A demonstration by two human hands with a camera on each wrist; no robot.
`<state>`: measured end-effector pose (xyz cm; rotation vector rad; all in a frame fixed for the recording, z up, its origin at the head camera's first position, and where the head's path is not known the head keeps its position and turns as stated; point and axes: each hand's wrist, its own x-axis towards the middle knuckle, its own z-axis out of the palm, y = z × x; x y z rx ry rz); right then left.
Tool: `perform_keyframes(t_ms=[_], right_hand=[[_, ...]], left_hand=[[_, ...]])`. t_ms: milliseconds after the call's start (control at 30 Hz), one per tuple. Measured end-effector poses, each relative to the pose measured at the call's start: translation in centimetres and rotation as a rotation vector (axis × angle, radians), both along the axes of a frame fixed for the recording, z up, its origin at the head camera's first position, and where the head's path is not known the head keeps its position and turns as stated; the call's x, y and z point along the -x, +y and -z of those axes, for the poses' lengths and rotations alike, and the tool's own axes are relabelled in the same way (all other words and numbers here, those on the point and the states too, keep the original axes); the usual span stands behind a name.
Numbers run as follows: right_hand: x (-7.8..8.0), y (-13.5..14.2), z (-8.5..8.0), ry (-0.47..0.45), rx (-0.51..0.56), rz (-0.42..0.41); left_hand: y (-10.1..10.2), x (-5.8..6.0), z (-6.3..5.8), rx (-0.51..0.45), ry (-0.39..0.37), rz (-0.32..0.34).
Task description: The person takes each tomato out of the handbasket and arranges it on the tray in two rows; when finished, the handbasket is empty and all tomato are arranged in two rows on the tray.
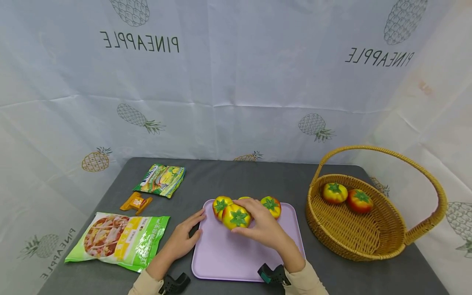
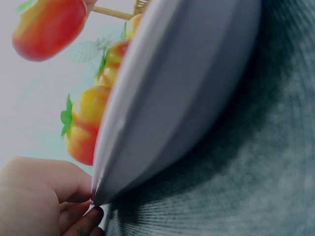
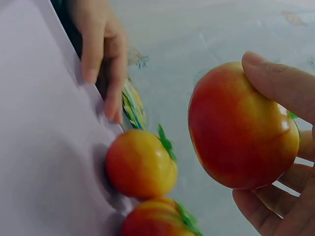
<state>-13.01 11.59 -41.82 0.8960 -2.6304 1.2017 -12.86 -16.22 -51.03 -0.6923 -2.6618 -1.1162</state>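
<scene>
The right hand [image 1: 263,225] grasps a tomato [image 1: 236,217], thumb on one side and fingers curled round the other, and holds it clear above the tray [image 1: 243,256], toward the tray's far left corner. Its green leaves face the head camera; the right wrist view shows its red and yellow side.

The left hand [image 1: 182,240] grasps no tomato: it rests at the left edge of the tray, near the far left corner, fingers relaxed, thumb and fingertips touching the rim.

Three more tomatoes sit along the tray's far edge: one at the far left corner [image 1: 221,203], one in the middle [image 1: 244,198], mostly hidden by the right hand in the head view, and one near the far right corner [image 1: 272,205]. Another two [image 1: 334,193] [image 1: 360,201] lie side by side in the basket [image 1: 363,241], against its far wall; the basket stands near the right edge of the surface [image 1: 221,174], its handle arching over it.

Left of the tray, a green packet [image 1: 162,180] lies near the surface's far left corner. Near the left edge come an orange candy [image 1: 136,203] and, nearer the person, a large bag [image 1: 118,239]. A pale cloth [image 1: 236,82] printed with pineapples hangs behind.
</scene>
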Motion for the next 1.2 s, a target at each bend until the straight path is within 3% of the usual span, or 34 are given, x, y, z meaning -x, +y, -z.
perform_keyframes(t_ms=[333, 600, 1200], right_hand=[[-0.8, -3.0, 1.8, -0.027, -0.134, -0.089], [-1.3, -4.1, 3.0, 0.009, -0.228, -0.139], [-1.6, -4.5, 4.2, 0.057, -0.353, -0.114]], left_hand=[[-0.1, 0.0, -0.1, -0.005, 0.001, 0.001], [-0.2, 0.0, -0.1, -0.010, 0.025, 0.014], [-0.1, 0.2, 0.4, -0.024, 0.070, 0.017]])
